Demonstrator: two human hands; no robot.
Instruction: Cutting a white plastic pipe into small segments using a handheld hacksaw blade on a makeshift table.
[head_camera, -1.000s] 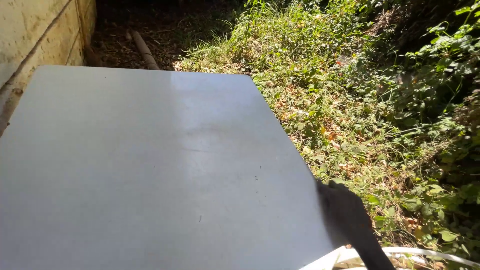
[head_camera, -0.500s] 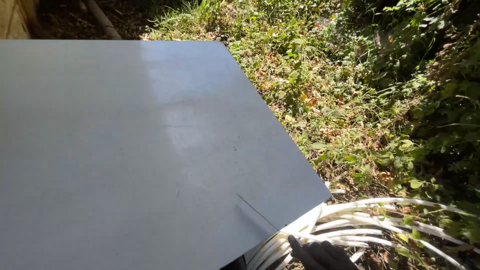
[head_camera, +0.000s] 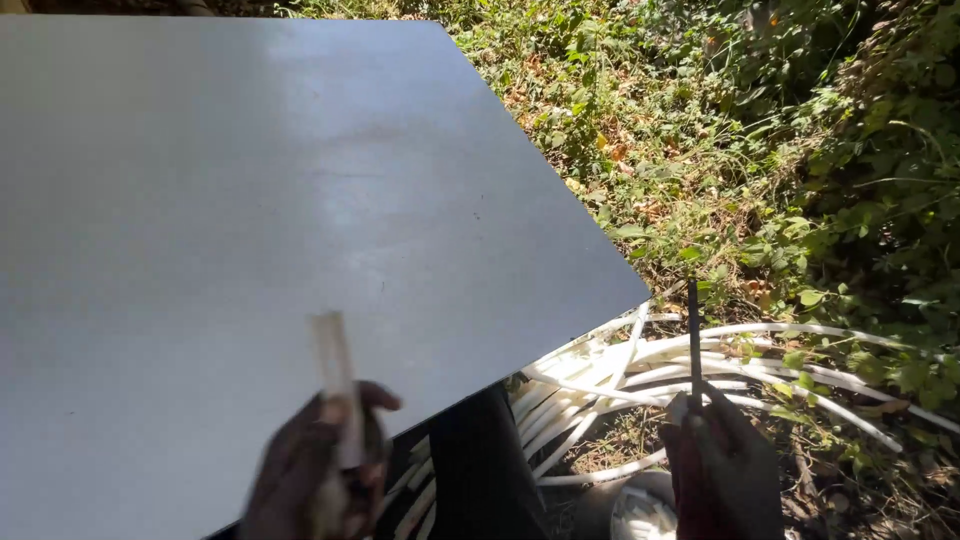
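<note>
Outdoors in bright sun, big grey desk (head_camera: 250, 200) beside weedy grass (head_camera: 720, 150). Left hand (head_camera: 315, 470) is clenched around one blurry white tube (head_camera: 335, 385), upright over the desk's near edge. Right hand (head_camera: 722, 470) pinches one thin dark rod (head_camera: 693, 340) above coiled white tubing (head_camera: 700, 355). Half a second ago, neither stick showed.

Your left hand (head_camera: 315, 470) and its pale stick (head_camera: 335, 385) are motion-blurred; both hands cut off at bottom edge; grey panel (head_camera: 250, 220) hides the tubing (head_camera: 640, 370).

Left hand (head_camera: 315, 470) grips a pale stick (head_camera: 335, 385); right hand (head_camera: 722, 470) holds a thin dark rod (head_camera: 693, 340) beside a grey panel (head_camera: 250, 220).
</note>
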